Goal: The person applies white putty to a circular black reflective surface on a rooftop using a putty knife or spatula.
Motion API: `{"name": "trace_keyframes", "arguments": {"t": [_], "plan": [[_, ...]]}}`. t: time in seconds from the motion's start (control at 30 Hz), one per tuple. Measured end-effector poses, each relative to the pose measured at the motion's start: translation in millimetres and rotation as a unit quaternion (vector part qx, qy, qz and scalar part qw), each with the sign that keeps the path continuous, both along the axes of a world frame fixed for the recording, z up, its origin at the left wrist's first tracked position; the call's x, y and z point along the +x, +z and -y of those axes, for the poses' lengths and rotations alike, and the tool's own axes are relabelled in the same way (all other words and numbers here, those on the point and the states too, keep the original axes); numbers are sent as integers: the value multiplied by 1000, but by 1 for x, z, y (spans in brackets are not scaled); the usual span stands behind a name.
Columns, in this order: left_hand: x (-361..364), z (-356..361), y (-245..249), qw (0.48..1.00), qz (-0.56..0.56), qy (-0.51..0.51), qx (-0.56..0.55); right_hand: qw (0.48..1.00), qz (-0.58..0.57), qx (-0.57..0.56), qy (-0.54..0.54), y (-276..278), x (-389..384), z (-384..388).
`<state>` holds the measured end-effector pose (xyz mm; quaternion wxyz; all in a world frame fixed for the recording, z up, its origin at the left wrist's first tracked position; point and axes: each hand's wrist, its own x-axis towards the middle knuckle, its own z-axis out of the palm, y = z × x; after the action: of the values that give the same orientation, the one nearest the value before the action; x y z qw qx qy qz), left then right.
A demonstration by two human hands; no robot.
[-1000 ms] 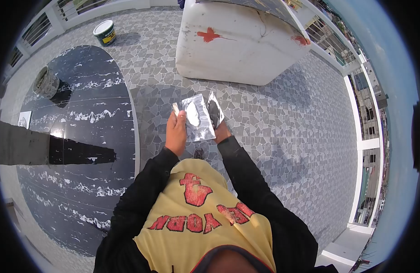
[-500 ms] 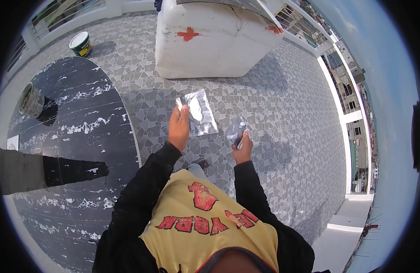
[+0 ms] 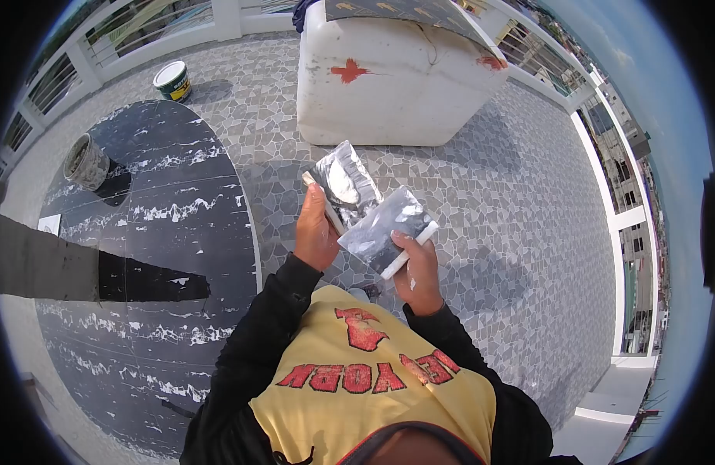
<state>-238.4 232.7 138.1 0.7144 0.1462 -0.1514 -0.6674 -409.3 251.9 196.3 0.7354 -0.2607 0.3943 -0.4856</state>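
Note:
My left hand (image 3: pixel 316 235) grips a wide metal putty blade (image 3: pixel 365 186) along its near edge, thumb on top. A thick smear of white putty (image 3: pixel 342 183) lies on that blade's face. In my right hand (image 3: pixel 421 280) is a second putty blade (image 3: pixel 382 226), its face streaked with white and a pale strip along its back edge. The thumb presses on the face while the other fingers stay hidden beneath. This second blade overlaps the lower right part of the first one. Both are held in front of my chest, over the stone-patterned floor.
To the left, a dark round-edged surface (image 3: pixel 171 178) with white streaks carries a putty-stained bucket (image 3: pixel 86 163). A grey post (image 3: pixel 44 267) juts in there. Beyond stand a lidded pail (image 3: pixel 173 81) and a big white box (image 3: pixel 388 93). White railings (image 3: pixel 601 159) edge the floor (image 3: pixel 528 232).
The right hand's blade has swung left and now overlaps the left one, its face turned up to view. The left blade has tilted. The whole scene has shifted right in view.

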Motion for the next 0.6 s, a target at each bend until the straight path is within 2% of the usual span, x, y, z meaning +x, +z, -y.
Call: {"name": "trace_keyframes", "arguments": {"t": [0.03, 0.07, 0.1, 0.17, 0.23, 0.3, 0.37, 0.43, 0.6], "plan": [[3, -3, 4, 1000, 4, 11, 2, 999, -44, -25, -1, 8, 1, -1], [3, -7, 10, 1000, -14, -11, 13, 996, -69, -14, 57, 23, -2, 1], [3, -10, 13, 998, -31, -38, 25, 996, -65, -12, 60, 24, -3, 7], [0, -15, 4, 998, -24, -39, 31, 973, -108, -41, 199, 26, -6, 19], [-4, -20, -1, 997, 60, -52, 14, 971, -135, -36, 196, 24, -3, 24], [-8, -20, -11, 995, 71, -65, 20, 960, -168, -36, 219, 7, -3, 34], [-14, -19, -12, 992, 116, -33, 44, 954, -172, -59, 240, 13, -4, 40], [-15, -20, -12, 992, 106, -43, 55, 967, -125, -36, 219, 23, -4, 37], [-26, -22, -21, 992, 66, -77, 69, 965, -151, -10, 212, 15, -16, 34]]}}
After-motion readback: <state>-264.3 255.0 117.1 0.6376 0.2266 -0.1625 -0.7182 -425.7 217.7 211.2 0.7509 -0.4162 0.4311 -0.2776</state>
